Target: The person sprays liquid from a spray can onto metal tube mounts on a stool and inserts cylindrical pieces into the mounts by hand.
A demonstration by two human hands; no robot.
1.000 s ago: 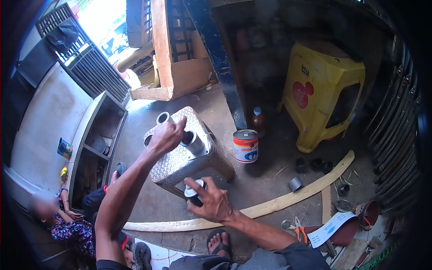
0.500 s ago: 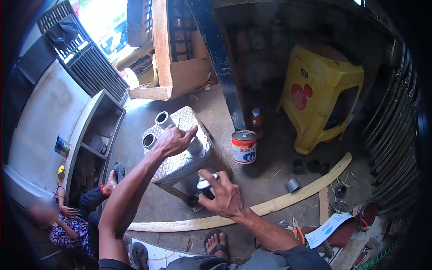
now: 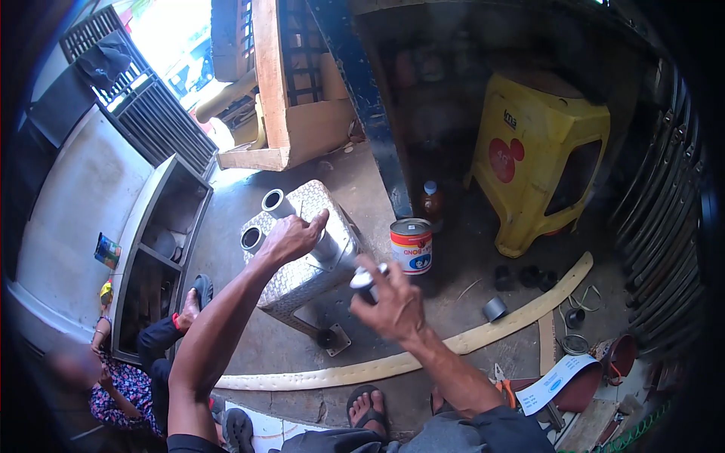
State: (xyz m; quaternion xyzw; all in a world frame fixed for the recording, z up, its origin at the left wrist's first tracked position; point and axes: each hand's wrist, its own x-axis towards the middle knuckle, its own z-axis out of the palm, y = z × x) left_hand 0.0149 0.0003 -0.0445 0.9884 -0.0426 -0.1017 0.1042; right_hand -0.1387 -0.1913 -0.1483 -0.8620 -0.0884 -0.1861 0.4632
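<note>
A silver, box-like piece with a patterned surface (image 3: 291, 279) stands on the floor, short round tubes (image 3: 273, 202) rising from its top. My left hand (image 3: 293, 240) is closed over one of these tubes. To the right of the piece, my right hand (image 3: 393, 306) grips a spray can (image 3: 366, 283) with a white top, held in the air. The fingers are slightly blurred, and most of the can is hidden behind them. Below the piece, a dark round end with a pale square plate (image 3: 341, 341) shows near the floor.
A red-and-white tin (image 3: 411, 260) and a bottle (image 3: 430, 202) stand right of the piece. A long pale strip (image 3: 461, 343) curves across the floor. Beyond are a yellow stool (image 3: 544, 143), pliers (image 3: 504, 383) and a blue post (image 3: 370, 106). Another person (image 3: 124, 392) sits at left.
My right hand has moved the spray can up and right, away from the piece's lower side, uncovering the square plate. My left hand stays on the tube.
</note>
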